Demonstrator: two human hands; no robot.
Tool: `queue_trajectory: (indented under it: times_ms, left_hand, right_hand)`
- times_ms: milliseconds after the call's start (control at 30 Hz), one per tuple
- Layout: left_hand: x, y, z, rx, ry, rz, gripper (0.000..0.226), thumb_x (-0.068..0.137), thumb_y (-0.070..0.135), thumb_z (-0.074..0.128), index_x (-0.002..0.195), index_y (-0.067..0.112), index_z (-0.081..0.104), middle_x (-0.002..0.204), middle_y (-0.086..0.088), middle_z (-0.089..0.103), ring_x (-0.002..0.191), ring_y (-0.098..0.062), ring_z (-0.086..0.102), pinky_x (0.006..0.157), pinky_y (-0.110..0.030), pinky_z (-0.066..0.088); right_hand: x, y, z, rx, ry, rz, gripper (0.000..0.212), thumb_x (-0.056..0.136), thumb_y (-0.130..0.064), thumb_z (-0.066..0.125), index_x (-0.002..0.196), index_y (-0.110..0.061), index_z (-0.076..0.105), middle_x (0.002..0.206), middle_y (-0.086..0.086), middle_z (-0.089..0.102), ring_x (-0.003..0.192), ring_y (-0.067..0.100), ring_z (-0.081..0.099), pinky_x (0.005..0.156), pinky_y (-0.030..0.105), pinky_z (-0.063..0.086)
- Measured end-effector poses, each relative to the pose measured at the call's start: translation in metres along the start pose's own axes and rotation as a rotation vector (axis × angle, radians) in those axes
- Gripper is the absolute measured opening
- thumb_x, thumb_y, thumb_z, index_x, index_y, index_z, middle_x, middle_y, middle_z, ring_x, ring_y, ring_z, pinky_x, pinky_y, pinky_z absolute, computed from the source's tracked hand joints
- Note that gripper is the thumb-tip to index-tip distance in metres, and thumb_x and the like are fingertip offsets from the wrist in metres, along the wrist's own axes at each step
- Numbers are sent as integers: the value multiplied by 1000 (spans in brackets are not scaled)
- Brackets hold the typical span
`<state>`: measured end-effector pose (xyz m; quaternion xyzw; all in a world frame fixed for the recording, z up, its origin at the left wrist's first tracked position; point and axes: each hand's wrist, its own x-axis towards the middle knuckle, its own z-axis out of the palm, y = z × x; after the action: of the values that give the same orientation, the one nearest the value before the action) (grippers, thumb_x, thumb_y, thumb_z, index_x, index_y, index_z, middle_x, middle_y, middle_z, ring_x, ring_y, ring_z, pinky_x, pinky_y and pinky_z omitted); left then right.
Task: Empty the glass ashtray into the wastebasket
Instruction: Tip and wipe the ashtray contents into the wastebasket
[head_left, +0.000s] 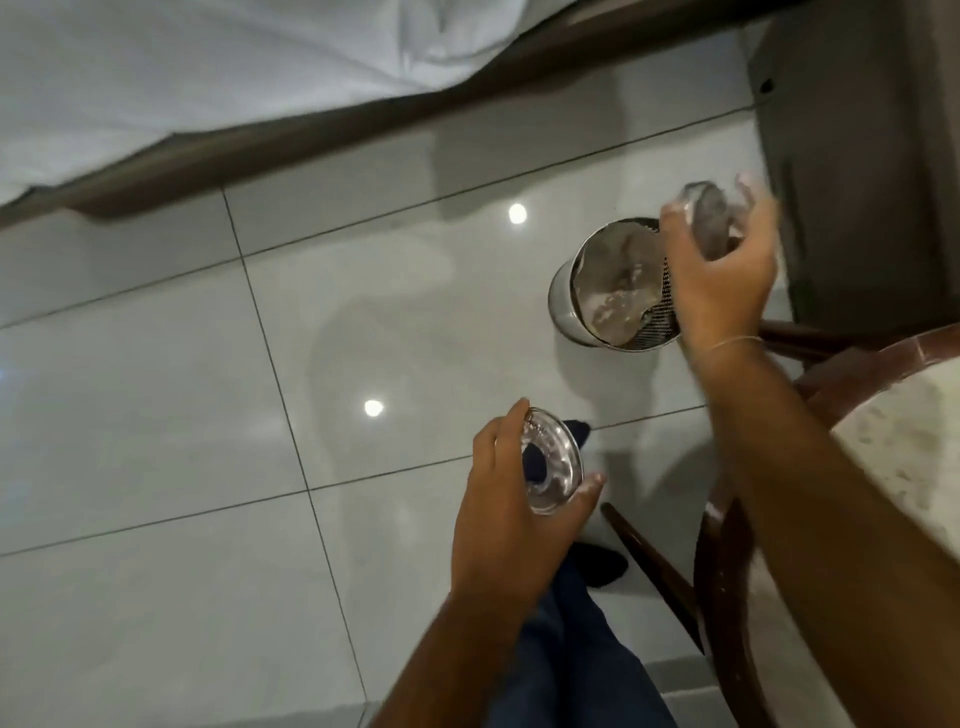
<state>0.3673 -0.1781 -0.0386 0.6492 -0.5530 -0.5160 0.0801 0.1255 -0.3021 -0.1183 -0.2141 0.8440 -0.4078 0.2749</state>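
My right hand (719, 291) grips a clear glass ashtray (710, 217), blurred by motion and tilted just above the far right rim of the wastebasket. The wastebasket (565, 297) is a shiny round metal bin with a mesh wall and a pale liner, standing on the tiled floor. Greyish contents show inside it. My left hand (498, 504) is lower and to the left, holding a round clear glass disc (555, 462) on edge between thumb and fingers, well apart from the bin.
A bed with a white sheet (208, 67) and brown base runs across the top. A dark cabinet (857, 156) stands right behind the bin. A marble-topped table (914, 441) and dark wooden chair (722, 597) crowd the right. My legs (571, 654) are below.
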Motion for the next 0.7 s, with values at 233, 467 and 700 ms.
queue_trajectory:
  times_ms: [233, 467, 700]
  left_hand:
    - [8, 3, 5, -13, 7, -3, 96, 77, 77, 73, 157, 50, 27, 152, 32, 38, 123, 25, 45, 88, 6, 39]
    - [14, -10, -2, 44, -9, 2, 96, 80, 71, 77, 160, 47, 28, 157, 27, 38, 127, 18, 46, 88, 3, 41]
    - [14, -4, -1, 28, -30, 16, 97, 80, 67, 80, 160, 44, 31, 155, 24, 39, 116, 37, 37, 84, 8, 38]
  right_hand:
    - [-16, 1, -2, -165, -78, -290, 68, 103, -40, 85, 159, -15, 56, 153, 12, 67, 142, 32, 67, 119, 44, 61]
    - [7, -16, -17, -87, 186, -500, 71, 94, -59, 89, 155, -36, 61, 152, -9, 69, 141, 15, 69, 113, 17, 58]
    - [-31, 2, 7, -149, -142, 93, 69, 97, -35, 89, 158, -22, 60, 144, 5, 73, 132, 25, 73, 114, 47, 65]
